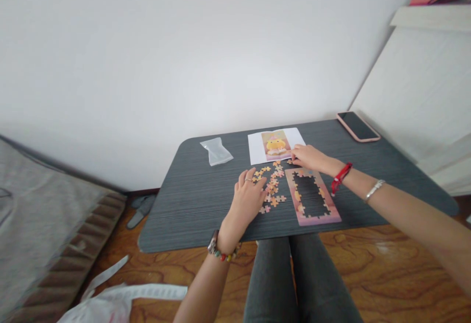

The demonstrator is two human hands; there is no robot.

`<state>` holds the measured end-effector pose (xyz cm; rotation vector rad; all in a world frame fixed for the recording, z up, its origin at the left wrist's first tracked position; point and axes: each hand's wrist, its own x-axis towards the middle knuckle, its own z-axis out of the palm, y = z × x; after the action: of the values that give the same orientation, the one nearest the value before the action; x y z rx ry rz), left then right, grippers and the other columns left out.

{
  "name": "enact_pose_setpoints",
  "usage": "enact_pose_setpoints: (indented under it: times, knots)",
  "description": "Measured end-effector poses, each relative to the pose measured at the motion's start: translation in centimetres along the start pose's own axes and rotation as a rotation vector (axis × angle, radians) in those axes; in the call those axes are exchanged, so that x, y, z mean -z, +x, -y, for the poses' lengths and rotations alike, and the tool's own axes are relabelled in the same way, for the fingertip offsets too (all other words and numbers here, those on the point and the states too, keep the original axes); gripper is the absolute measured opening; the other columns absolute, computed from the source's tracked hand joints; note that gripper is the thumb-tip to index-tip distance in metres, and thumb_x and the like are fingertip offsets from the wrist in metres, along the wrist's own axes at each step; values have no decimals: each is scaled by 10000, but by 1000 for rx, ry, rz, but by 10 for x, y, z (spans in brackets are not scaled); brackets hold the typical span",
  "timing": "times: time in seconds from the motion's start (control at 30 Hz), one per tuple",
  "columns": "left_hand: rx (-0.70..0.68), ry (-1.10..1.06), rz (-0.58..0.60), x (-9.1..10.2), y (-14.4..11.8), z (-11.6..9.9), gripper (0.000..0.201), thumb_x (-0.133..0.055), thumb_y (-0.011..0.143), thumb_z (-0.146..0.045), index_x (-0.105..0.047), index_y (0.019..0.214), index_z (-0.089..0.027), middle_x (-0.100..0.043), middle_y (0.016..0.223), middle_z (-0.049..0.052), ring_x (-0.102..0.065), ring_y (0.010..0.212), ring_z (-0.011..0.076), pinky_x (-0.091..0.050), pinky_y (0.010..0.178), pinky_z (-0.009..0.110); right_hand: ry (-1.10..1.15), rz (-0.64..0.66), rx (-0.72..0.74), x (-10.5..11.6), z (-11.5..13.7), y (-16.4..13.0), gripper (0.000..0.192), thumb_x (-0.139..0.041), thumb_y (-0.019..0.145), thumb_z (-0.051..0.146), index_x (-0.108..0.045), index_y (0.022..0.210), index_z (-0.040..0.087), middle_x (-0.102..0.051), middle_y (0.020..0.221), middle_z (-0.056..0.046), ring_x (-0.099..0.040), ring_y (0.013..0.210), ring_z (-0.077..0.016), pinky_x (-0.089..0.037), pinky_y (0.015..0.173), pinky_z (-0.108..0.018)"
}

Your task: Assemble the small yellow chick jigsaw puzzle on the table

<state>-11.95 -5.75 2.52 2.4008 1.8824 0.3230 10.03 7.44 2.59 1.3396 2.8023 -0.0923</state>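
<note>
On the dark grey table (191, 205) lies a pink jigsaw frame (312, 197), its border joined and its middle open. Left of it several loose orange and pink puzzle pieces (273, 185) are scattered. My left hand (248, 197) rests flat on the table, fingertips touching the loose pieces. My right hand (309, 158) reaches over the frame's far end, its fingertips pinching at a piece near the lower edge of the white reference picture sheet (275, 145). Whether a piece is held is too small to tell.
A clear plastic bag (216, 151) lies at the table's far left. A phone (357, 126) sits at the far right corner. My legs (294, 283) are under the near edge. A slipper (142, 210) and a white bag (121, 298) lie on the wooden floor.
</note>
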Motion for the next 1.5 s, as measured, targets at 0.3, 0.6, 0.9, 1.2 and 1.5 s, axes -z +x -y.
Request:
enact_pose_setpoints:
  times: [0.3, 0.6, 0.9, 1.2, 1.5]
  knots:
    - [34, -77, -216, -16, -51, 29, 272, -512, 840, -216, -628, 1086, -221, -434, 1290, 126, -393, 1191, 292, -404, 968, 494, 164, -22, 149, 8, -25, -12, 173, -508, 830, 152, -657, 915, 135, -597, 920, -87, -566, 837, -167, -406, 780, -274]
    - [100, -158, -382, -29, -81, 41, 228, -484, 850, -257, -668, 977, -214, -514, 1203, 116, -484, 1115, 268, -428, 949, 489, 234, -25, 181, 18, -39, -34, 202, -502, 838, 178, -687, 916, 152, -597, 875, -73, -558, 799, -163, -410, 751, -283]
    - [203, -247, -450, -26, -93, 33, 231, -477, 854, -290, -676, 949, -223, -543, 1184, 101, -522, 1082, 242, -499, 845, 400, 301, -1, 359, 0, -14, 11, 192, -518, 850, 214, -688, 928, 172, -589, 922, -68, -538, 847, -164, -409, 774, -308]
    - [261, -219, -462, -29, -102, 52, 258, -458, 857, -323, -683, 927, -219, -549, 1165, 103, -529, 1072, 251, -494, 860, 433, 342, -11, 347, -8, 1, 22, 187, -503, 827, 175, -686, 792, 170, -595, 869, -51, -528, 796, -144, -406, 781, -303]
    - [252, -215, -460, -28, -97, 47, 247, -464, 854, -318, -683, 928, -231, -547, 1170, 90, -529, 1077, 240, -501, 860, 406, 349, -20, 379, -19, 0, 25, 203, -468, 865, 206, -664, 835, 162, -596, 904, -65, -518, 847, -155, -403, 829, -326]
